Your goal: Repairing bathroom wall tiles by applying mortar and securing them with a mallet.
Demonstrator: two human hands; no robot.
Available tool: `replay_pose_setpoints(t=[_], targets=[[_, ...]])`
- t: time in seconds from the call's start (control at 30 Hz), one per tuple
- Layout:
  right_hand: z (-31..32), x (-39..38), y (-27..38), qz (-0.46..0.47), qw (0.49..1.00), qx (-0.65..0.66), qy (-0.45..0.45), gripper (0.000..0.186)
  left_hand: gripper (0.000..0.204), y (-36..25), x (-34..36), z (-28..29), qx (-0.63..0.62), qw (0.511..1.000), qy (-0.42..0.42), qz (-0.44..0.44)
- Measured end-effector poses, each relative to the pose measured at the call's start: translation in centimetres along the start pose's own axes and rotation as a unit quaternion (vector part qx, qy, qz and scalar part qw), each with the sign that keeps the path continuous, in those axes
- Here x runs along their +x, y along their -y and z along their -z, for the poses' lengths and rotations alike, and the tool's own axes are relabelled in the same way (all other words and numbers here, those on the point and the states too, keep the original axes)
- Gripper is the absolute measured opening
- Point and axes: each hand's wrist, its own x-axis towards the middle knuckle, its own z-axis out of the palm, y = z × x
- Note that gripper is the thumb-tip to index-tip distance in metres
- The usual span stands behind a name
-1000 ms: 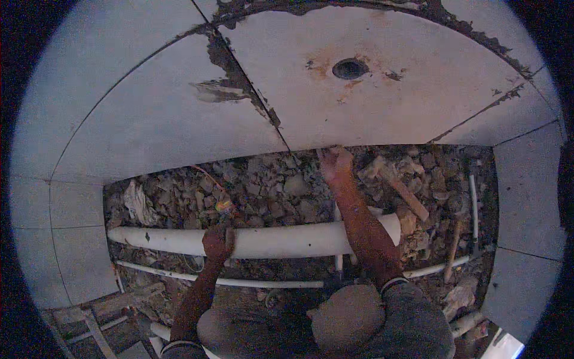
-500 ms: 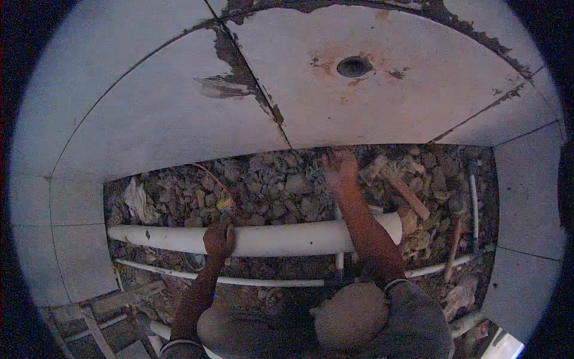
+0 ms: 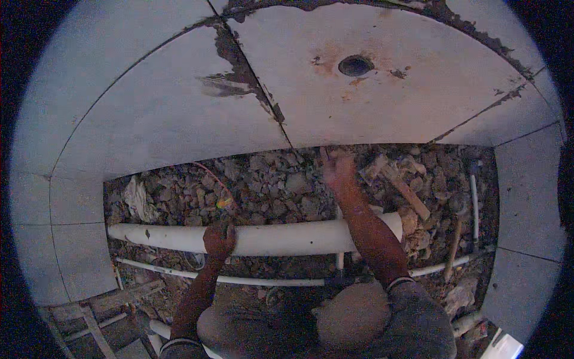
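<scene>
My left hand (image 3: 220, 240) is closed over the thick white pipe (image 3: 275, 240). Its fingers are curled, and whatever they may grip is too dark to make out. Just beyond it, a thin orange cable (image 3: 209, 172) ends in a small yellow piece (image 3: 225, 203) above the rubble. Across the pipe's right end reaches my right forearm. My right hand (image 3: 341, 170) is at the foot of the tiled wall, over the broken stones (image 3: 299, 182), with its fingers apart and somewhat blurred. Nothing shows in it.
A thinner white pipe (image 3: 269, 282) runs nearer to me. Right of my right hand lies a brown, stick-like piece (image 3: 409, 194). The large wall tile (image 3: 371, 113) has a round hole (image 3: 356, 65). At lower left stands a wooden frame (image 3: 95, 332).
My right hand has shifted very slightly at the wall's foot, its fingers a little differently placed. My left hand stays on the pipe.
</scene>
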Motion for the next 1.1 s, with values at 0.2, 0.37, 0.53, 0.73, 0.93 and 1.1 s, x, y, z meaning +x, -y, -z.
replay_pose_setpoints(t=[0.2,0.37,0.53,0.73,0.93,1.1], targets=[[-0.9,0.4,2.0,-0.103,0.981,0.165,-0.013,0.047,0.021,-1.5,0.7,0.7,-0.025,0.998,0.02,0.053],[-2.7,-0.9,2.0,-0.095,0.986,0.129,-0.049,0.035,0.021,-2.2,1.4,2.2,-0.023,0.998,0.034,0.036],[3.0,3.6,1.1,-0.121,0.974,0.188,0.034,0.018,0.023,-1.7,1.1,0.5,-0.032,0.997,0.064,0.042],[-8.3,-1.9,3.9,-0.115,0.971,0.193,-0.083,0.024,0.029,1.0,-0.9,1.7,-0.036,0.994,0.029,0.099],[1.3,1.5,1.0,-0.065,0.979,0.193,-0.023,0.023,0.039,-1.3,1.2,0.4,-0.065,0.977,0.173,0.108],[-1.6,-0.2,2.1,-0.089,0.986,0.121,-0.077,0.009,0.037,-0.6,1.1,1.2,-0.06,0.997,-0.001,-0.054]])
